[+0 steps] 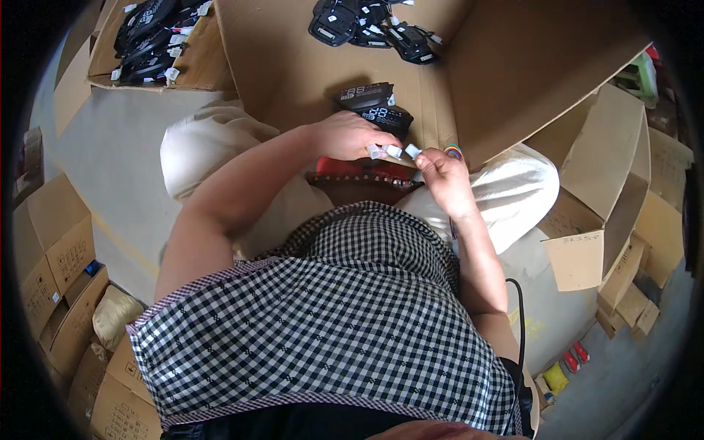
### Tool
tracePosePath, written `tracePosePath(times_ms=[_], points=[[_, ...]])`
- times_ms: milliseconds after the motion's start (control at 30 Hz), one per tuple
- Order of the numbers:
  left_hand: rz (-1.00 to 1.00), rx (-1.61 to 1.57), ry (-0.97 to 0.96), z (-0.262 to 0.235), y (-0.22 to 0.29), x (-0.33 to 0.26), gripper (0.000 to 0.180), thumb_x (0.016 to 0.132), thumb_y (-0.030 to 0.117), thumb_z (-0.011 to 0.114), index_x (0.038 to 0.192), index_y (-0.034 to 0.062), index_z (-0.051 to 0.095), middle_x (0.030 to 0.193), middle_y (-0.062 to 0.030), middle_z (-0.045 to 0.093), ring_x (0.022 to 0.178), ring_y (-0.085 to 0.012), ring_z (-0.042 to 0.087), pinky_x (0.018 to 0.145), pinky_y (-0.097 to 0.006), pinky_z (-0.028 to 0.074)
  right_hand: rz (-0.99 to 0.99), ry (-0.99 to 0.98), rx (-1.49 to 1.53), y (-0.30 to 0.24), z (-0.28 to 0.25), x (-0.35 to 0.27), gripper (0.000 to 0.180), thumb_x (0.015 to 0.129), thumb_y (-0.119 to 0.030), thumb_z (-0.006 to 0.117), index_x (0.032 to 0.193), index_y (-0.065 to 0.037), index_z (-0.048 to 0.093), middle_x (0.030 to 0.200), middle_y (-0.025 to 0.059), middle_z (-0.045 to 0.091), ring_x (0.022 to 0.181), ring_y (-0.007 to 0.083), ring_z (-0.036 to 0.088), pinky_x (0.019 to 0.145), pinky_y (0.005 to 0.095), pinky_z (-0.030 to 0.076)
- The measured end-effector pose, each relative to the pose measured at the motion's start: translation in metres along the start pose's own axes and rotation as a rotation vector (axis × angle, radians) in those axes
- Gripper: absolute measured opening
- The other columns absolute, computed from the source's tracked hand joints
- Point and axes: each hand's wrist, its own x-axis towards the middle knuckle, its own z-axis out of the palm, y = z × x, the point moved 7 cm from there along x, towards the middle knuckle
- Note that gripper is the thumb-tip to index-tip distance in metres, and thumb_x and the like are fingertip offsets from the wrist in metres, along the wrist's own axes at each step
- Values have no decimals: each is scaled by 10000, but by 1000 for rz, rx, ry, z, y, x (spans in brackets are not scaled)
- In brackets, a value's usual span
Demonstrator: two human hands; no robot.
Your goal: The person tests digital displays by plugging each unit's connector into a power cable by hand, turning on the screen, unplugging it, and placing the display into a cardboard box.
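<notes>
Three white plugs are between my hands, above my lap and just past my checked apron (315,315): my left hand (345,136) pinches two, the left plug (374,152) and the middle plug (394,152), while my right hand (449,180) grips the right plug (413,151), coloured wires (454,152) looping beside it. My hands are close but apart, and the right plug looks separate from the middle one, so I judge this piece of work to be under way and unfinished. Just beyond my left hand, two black panels (363,95) lie overlapping in the big carton (286,59); whether the plugs' wires run to them I cannot tell. Farther in, more panels (334,26) lie heaped, and a pile (147,44) with white plugs sits in the left carton (206,59); which are finished and which are waiting, I cannot say. As for writing, the near panels show pale segmented digits and small marks, and dark print runs along a flap of the right carton (620,154) and on the brown boxes (70,253) at my left, too small to read; I make out no brand.
</notes>
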Motion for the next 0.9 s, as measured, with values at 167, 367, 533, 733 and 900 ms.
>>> tracePosePath(times_ms=[167,367,533,733,900], points=[[-73,-98,-3,5,-8,-3,263,914,346,521,1104,177,590,907,-108,652,865,-320,618,721,-444,468,-250,123,-509,-24,4,-3,58,824,-176,597,829,-120,611,765,80,647,655,272,643,571,404,513],[-105,-106,-181,18,-17,-10,286,895,381,539,1082,176,607,953,-91,647,943,-309,602,788,-421,461,-368,-104,-549,-19,28,6,97,752,-100,574,825,-140,624,779,58,631,700,262,646,590,396,511],[-70,-168,-216,17,-10,-15,275,870,344,578,1053,143,616,1024,-111,623,982,-327,580,829,-439,446,-539,-203,-391,-21,41,12,138,751,-86,559,846,-150,636,791,54,639,739,271,643,601,403,511],[-189,-147,-323,16,-15,-23,267,850,390,550,1005,191,635,980,-59,636,959,-279,602,779,-407,468,-540,-206,-365,-26,49,13,145,759,-57,570,857,-117,659,776,46,638,751,237,634,585,370,504],[-331,19,-111,-18,-4,-22,221,848,332,570,922,130,620,922,-58,635,907,-284,610,743,-397,479,-459,-156,-387,-20,29,35,116,774,-76,580,845,-123,659,765,63,639,691,256,633,576,374,496]])
